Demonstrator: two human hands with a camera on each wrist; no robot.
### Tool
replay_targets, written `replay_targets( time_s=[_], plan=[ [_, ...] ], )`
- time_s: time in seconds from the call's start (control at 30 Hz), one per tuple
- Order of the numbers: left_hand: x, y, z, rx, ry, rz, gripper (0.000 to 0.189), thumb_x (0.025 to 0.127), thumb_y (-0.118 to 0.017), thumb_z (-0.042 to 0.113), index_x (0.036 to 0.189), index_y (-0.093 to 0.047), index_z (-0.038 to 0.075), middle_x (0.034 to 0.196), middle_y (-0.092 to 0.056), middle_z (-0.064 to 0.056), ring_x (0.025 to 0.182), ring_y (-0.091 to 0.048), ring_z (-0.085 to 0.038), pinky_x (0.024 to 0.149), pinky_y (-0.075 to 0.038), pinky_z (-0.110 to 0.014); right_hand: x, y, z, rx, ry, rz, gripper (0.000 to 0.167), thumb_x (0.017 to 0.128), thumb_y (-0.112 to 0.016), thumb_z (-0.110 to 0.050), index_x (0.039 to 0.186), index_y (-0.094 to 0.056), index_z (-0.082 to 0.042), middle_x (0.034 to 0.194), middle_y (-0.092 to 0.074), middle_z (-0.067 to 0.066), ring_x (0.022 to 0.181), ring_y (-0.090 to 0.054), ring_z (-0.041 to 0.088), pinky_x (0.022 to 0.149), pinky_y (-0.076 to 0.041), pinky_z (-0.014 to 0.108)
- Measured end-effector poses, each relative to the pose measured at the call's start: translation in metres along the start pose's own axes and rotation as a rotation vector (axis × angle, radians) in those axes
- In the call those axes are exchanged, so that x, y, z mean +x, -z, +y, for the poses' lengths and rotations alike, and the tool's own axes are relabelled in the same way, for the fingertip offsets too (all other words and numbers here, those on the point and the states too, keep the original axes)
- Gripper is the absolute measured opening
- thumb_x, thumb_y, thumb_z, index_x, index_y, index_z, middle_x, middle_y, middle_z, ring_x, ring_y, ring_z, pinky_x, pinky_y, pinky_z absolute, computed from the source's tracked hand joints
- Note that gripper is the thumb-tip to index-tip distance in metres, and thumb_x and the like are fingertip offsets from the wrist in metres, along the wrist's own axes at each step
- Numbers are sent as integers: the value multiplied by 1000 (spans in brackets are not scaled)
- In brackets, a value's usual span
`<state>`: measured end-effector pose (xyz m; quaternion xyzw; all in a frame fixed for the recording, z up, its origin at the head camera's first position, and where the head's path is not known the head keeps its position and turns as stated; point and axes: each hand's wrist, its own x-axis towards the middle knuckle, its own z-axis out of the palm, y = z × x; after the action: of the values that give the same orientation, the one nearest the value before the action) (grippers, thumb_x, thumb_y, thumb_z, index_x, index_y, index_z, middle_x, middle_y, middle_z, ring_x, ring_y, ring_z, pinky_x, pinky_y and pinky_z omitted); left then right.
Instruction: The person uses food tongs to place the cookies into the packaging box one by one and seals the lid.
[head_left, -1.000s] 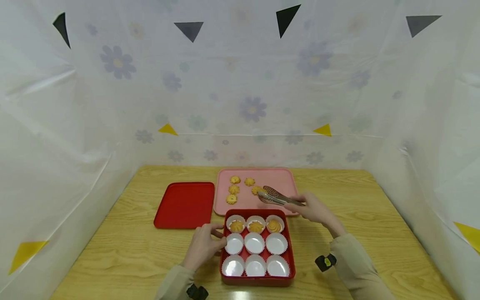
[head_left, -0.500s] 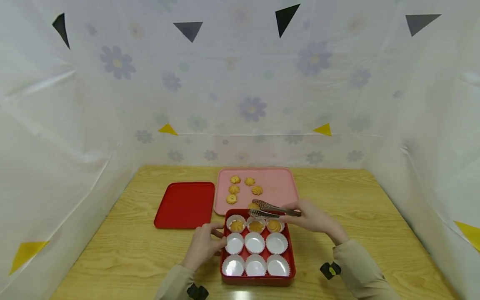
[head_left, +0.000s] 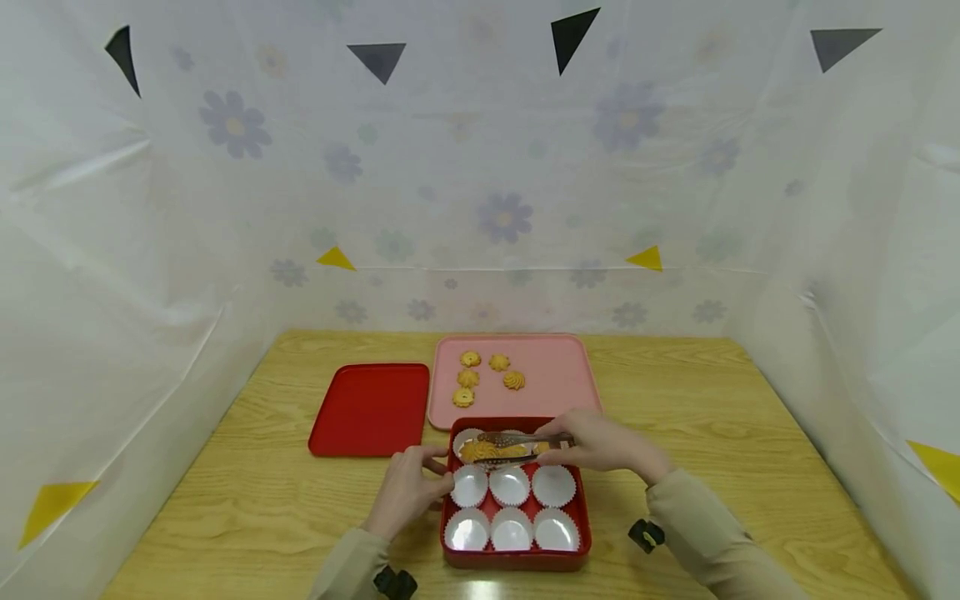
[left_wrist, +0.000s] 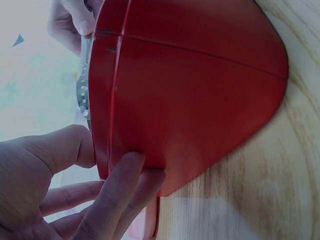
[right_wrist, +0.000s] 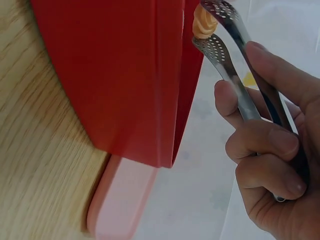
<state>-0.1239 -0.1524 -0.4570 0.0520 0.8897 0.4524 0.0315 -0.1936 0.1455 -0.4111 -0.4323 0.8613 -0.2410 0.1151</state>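
Note:
My right hand (head_left: 600,442) grips metal tongs (right_wrist: 240,95), with fingers wrapped round the handles. Between the perforated tips sits a swirled cookie (right_wrist: 204,22). In the head view the tongs are low over the back row of the red box (head_left: 517,562), partly covering that row's cookies. White paper cups (head_left: 510,486) fill the box; those in the middle and front rows hold nothing. My left hand (head_left: 407,492) touches the box's left side. In the left wrist view its fairly straight fingers (left_wrist: 120,185) rest against the outer wall, thumb near the rim.
Behind the box lies a pink tray (head_left: 558,375) with several cookies (head_left: 513,380) on its left half. A flat red lid (head_left: 370,410) lies left of it on the wooden table (head_left: 690,400). White flower-print sheeting (head_left: 480,208) encloses the table's back and sides.
My right hand has brought the tongs from the pink tray, forward and left over the box's back row, carrying one cookie. The left hand has stayed in place.

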Motion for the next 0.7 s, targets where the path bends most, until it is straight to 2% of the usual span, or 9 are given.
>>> replay_targets(
  time_s=[0.17,0.43,0.7],
  plan=[
    [0,-1,0,-44,13,-17,43,81,-71,2,122,-67,-9,93,-76,-22,72,-73,-23,54,-62,-27,9,-1,-7,-46,-12,-54,35,97,-66,-36,116,-74,-7,82,-69,-10,68,-49,-4,62,-45,15],
    [1,0,1,-45,12,-25,43,83,-72,3,124,-67,-8,95,-76,-21,73,-73,-21,53,-61,-27,19,-4,-14,-56,13,-98,14,95,-69,-31,88,-70,-19,74,-61,-14,65,-44,-4,60,-39,14],
    [0,0,0,-94,17,-39,44,83,-72,2,125,-64,-10,96,-75,-23,71,-73,-21,54,-62,-31,23,-6,-16,-69,1,-106,14,93,-71,-32,90,-72,-18,76,-63,-14,65,-45,-4,61,-41,15]
  ],
)
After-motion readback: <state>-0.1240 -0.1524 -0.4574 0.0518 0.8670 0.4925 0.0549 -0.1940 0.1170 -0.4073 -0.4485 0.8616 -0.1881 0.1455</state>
